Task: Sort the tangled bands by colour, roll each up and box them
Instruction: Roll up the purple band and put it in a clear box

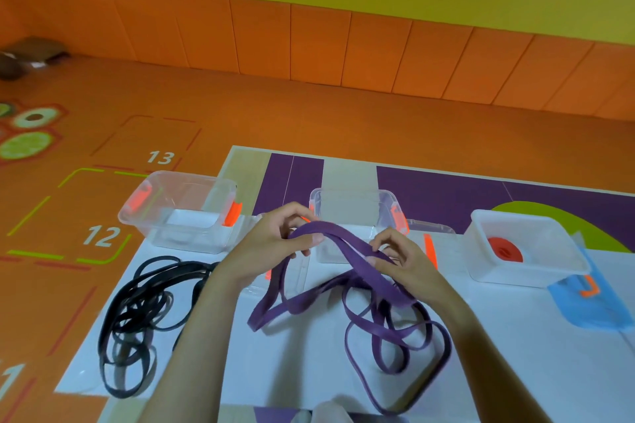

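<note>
A long purple band (371,323) lies looped on the white mat, its upper part lifted between both hands. My left hand (275,244) pinches the raised fold of the band at the left. My right hand (402,257) pinches the same strip a little lower to the right. A tangle of black bands (137,312) lies on the mat's left side, apart from both hands. A rolled red band (505,251) sits inside the right clear box (549,271). Two more clear boxes stand behind the hands: the left box (192,237) and the middle box (354,203).
The white mat (309,354) lies on a low table with purple and green print. A blue patch (584,309) with an orange mark lies at the mat's right. Orange lids lie near the boxes. An orange floor with numbered squares runs along the left.
</note>
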